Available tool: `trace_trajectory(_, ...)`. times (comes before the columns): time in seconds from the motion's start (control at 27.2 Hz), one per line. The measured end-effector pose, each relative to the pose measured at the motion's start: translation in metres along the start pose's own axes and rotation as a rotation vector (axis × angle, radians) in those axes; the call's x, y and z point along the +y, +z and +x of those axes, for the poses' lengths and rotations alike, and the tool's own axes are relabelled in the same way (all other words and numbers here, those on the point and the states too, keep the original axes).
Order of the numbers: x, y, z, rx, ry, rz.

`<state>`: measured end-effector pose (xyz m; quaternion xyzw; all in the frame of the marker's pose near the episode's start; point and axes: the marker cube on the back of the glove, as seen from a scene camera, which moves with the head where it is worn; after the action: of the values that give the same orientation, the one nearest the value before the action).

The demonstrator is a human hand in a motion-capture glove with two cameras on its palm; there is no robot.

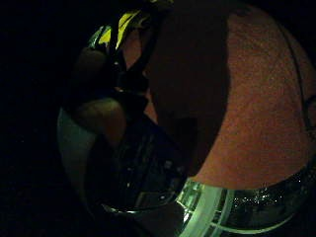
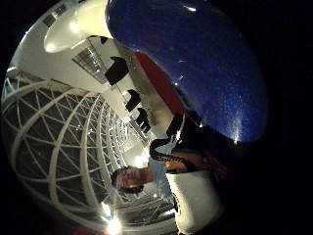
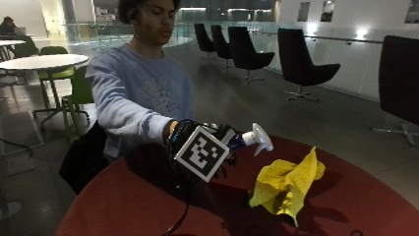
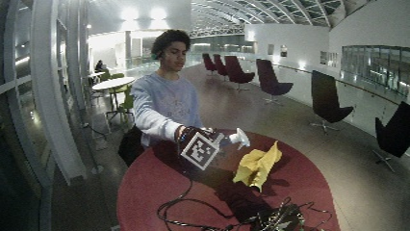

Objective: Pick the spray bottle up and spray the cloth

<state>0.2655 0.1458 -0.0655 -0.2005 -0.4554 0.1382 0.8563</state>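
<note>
Right now the gloved right hand (image 3: 208,143) is curled around the spray bottle (image 3: 243,139), holding it up above the round red bench (image 3: 131,206). Its glossy blue body bulges close to the palm, and the white plastic nozzle (image 3: 258,138) pokes out past the fingers. Just beyond that nozzle sits the crumpled yellow cloth (image 3: 288,183), peaked and creased.

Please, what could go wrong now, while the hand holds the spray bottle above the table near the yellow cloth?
1. The spray bottle's nozzle sits off to one side of the yellow cloth, so spray may wet the red table instead.
2. The gloved right hand holds the bottle in the air; a slip may drop it.
</note>
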Motion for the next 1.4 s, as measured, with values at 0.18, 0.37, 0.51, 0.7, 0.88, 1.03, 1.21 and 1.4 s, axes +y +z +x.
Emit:
trace_trajectory(0.18,-0.001,0.000,-0.001,0.003,-0.006,0.014)
trace_trajectory(0.37,-0.003,0.002,-0.005,-0.019,-0.010,0.028)
trace_trajectory(0.51,0.000,0.004,-0.007,-0.024,-0.016,0.000)
trace_trajectory(0.7,-0.010,0.013,-0.019,-0.045,-0.054,0.055)
trace_trajectory(0.88,-0.013,0.035,-0.045,-0.031,-0.183,0.103)
trace_trajectory(1.03,-0.021,0.064,-0.091,-0.128,-0.370,0.202)
trace_trajectory(1.21,-0.030,0.110,-0.133,-0.126,-0.593,0.263)
trace_trajectory(1.4,-0.033,0.159,-0.170,-0.174,-0.798,0.227)
